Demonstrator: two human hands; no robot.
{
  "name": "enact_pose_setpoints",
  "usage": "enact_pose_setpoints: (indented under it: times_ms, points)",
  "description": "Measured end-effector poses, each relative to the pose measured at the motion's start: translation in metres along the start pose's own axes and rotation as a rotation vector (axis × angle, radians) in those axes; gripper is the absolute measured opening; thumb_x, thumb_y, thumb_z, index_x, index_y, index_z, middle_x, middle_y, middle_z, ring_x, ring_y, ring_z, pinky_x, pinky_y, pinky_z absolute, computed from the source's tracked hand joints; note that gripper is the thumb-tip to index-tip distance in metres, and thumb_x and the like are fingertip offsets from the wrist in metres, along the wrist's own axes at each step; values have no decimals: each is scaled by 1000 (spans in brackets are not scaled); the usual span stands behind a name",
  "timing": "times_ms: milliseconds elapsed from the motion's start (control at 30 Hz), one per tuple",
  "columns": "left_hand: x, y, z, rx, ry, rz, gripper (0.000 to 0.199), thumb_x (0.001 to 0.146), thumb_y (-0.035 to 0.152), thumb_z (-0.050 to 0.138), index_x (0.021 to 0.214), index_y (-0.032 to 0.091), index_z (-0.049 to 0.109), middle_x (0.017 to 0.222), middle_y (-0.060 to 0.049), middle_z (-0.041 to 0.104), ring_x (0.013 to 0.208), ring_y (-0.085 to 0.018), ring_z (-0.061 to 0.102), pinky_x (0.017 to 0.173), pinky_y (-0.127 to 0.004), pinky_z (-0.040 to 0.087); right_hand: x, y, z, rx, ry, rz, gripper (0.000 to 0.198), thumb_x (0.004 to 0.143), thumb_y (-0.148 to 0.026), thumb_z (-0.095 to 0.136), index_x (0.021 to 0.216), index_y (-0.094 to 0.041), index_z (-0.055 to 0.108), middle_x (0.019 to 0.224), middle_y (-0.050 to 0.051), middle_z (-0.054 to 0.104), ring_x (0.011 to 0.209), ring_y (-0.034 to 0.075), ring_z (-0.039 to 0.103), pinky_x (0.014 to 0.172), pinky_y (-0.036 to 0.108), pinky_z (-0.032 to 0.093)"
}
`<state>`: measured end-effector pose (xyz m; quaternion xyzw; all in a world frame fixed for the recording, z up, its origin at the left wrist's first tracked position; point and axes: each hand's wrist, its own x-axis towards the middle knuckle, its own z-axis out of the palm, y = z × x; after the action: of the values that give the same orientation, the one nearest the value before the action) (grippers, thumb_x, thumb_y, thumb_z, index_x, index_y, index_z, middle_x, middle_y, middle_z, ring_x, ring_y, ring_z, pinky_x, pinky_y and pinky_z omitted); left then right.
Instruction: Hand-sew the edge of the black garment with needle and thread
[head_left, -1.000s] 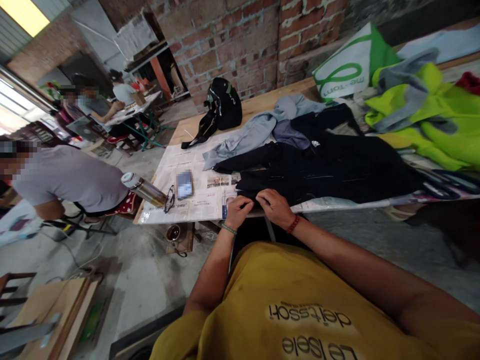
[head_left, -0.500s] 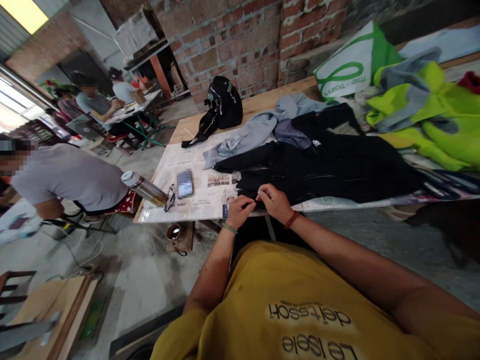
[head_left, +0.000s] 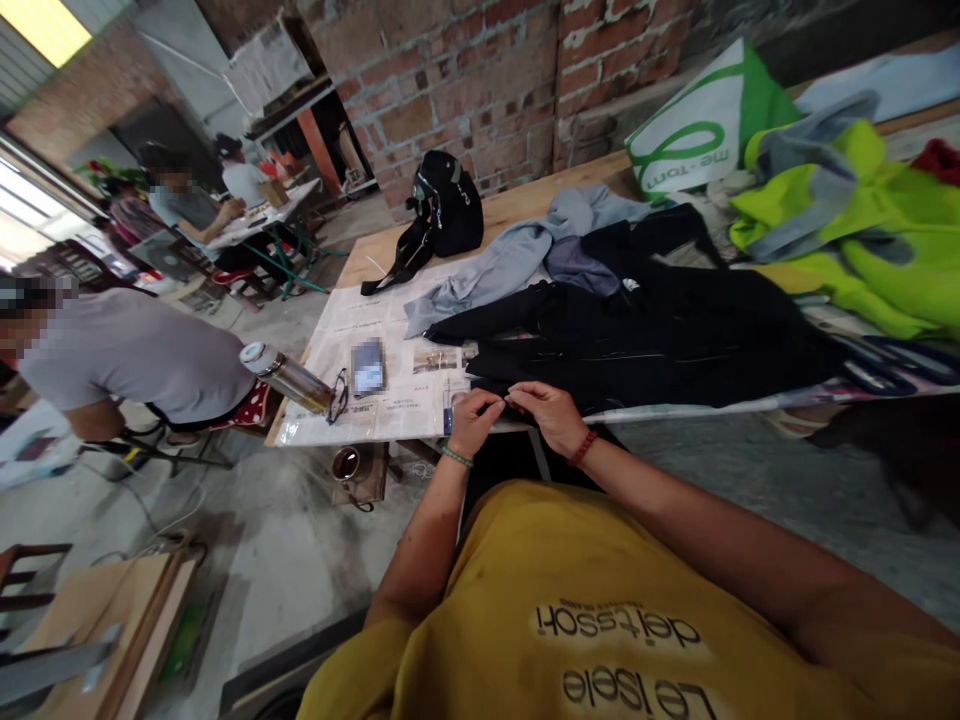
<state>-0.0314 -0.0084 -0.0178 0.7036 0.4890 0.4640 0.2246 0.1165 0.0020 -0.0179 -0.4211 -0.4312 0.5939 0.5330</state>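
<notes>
My left hand (head_left: 475, 422) and my right hand (head_left: 551, 412) meet fingertip to fingertip at the table's near edge. Each is closed in a pinch with thumb against forefinger. Whatever they pinch is too small to make out. A green bead bracelet (head_left: 457, 456) circles the left wrist and a red one (head_left: 583, 446) the right. Just beyond the fingers lies a black garment (head_left: 675, 335), spread flat, its near left end right behind my hands. A light grey garment (head_left: 487, 275) lies behind it.
Left on the newspaper-covered table (head_left: 405, 415) are a phone (head_left: 368, 366), glasses (head_left: 339, 396) and a tilted bottle (head_left: 289, 378). Farther back stand a black bag (head_left: 448, 205) and a green-white bag (head_left: 697, 140). Yellow-green clothing (head_left: 885, 230) is heaped right. A person (head_left: 142, 350) sits nearby on the left.
My right hand has lowered slightly and its fingers have flattened toward the left fingertips. The left hand has hardly moved, and both stay pinched together.
</notes>
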Motion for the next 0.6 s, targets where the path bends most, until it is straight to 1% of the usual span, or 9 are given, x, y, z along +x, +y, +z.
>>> enact_pose_setpoints:
  times_ms: [100, 200, 267, 367, 433, 533, 600]
  points:
    - [0, 1, 0, 2, 3, 0, 13, 79, 25, 58, 71, 17, 66, 67, -1, 61, 66, -12, 54, 66, -25, 43, -1, -1, 2, 25, -16, -6, 26, 60, -33, 70, 81, -18, 68, 69, 0, 66, 60, 10, 55, 60, 26, 45]
    - [0, 0, 0, 16, -5, 3, 14, 79, 25, 58, 70, 17, 66, 67, -1, 61, 67, -12, 54, 66, -25, 42, 0, -4, 0, 19, -23, -29, 36, 60, -30, 71, 94, -19, 66, 62, -4, 62, 57, 9, 54, 60, 25, 45]
    - [0, 0, 0, 27, -7, 9, 14, 80, 25, 58, 70, 17, 66, 67, -1, 60, 66, -11, 54, 67, -25, 42, 1, -5, -1, 7, -25, -22, 33, 59, -31, 71, 90, -18, 66, 61, -3, 62, 58, 10, 55, 58, 24, 44]
    - [-1, 0, 1, 30, 6, 24, 14, 80, 24, 58, 71, 17, 66, 67, 0, 60, 65, -11, 54, 67, -26, 42, 0, -3, -3, -61, -26, -36, 23, 60, -35, 71, 75, -17, 67, 66, 0, 65, 60, 11, 56, 57, 25, 44]
    - [-1, 1, 2, 29, 19, 20, 13, 79, 24, 58, 70, 17, 66, 67, -1, 61, 65, -11, 54, 67, -26, 42, -1, -2, -3, -149, -37, -80, 22, 64, -37, 68, 75, -18, 68, 71, 1, 67, 63, 13, 57, 61, 27, 45]
    - [1, 3, 4, 23, 22, -21, 13, 79, 24, 59, 71, 17, 65, 68, -1, 60, 66, -12, 53, 66, -26, 42, -1, -3, -5, -300, -37, -182, 20, 70, -37, 63, 78, -19, 69, 78, 2, 69, 73, 16, 60, 70, 30, 47]
    - [4, 6, 8, 16, -4, -61, 13, 80, 24, 58, 73, 17, 66, 69, -1, 60, 68, -12, 53, 66, -25, 42, 3, -8, -9, -363, -9, -250, 19, 74, -36, 58, 78, -20, 68, 78, 2, 69, 74, 16, 61, 72, 30, 47]
